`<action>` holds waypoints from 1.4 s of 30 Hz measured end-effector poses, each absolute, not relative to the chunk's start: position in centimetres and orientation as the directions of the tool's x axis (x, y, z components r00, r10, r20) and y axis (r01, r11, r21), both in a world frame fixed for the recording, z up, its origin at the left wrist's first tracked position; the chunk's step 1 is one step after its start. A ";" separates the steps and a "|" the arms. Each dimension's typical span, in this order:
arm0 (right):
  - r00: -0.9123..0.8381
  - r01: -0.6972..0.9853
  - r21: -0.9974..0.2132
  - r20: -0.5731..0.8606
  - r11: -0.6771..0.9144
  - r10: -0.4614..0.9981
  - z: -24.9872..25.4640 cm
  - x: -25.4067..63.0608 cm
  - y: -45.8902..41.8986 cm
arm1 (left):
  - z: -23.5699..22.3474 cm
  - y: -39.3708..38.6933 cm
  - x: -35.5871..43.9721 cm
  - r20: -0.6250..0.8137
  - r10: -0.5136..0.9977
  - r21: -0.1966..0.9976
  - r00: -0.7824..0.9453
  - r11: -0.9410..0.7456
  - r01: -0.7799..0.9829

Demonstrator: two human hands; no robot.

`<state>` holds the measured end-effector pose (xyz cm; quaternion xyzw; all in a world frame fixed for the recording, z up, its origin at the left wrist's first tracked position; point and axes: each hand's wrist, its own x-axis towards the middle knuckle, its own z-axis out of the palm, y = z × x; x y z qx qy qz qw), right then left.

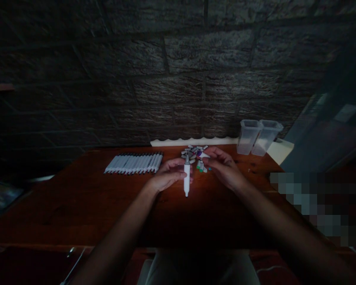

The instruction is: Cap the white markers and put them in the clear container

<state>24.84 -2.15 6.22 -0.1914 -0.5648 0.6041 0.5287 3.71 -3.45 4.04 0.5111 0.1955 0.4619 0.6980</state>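
My left hand (166, 176) is closed around a white marker (186, 180), held upright over the dark wooden table (77, 206). My right hand (222, 164) hovers with curled fingers over a small pile of loose marker caps (194, 152), fingertips touching or pinching one of them; what it grips is too small to make out. A neat row of several white markers (135, 163) lies flat to the left of my left hand.
Two clear plastic containers (258, 136) stand at the table's back right on a pale sheet (280, 150). A dark brick wall rises behind the table. A blurred patch covers the right edge. The scene is dim.
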 end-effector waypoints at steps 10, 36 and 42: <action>-0.368 -0.386 -0.895 0.373 0.226 0.852 6.3 24.6 -2.2 | 4.2 -3.4 3.4 0.140 0.899 0.903 0.414 0.056 -0.426; -0.342 -0.316 -0.869 0.479 0.381 0.808 6.1 24.3 -2.4 | 4.4 -3.6 4.1 0.151 0.907 0.935 0.393 -0.002 -0.355; -0.327 -0.316 -0.873 0.468 0.372 0.821 6.1 24.5 -2.4 | 4.3 -3.5 3.8 0.143 0.909 0.943 0.392 -0.004 -0.333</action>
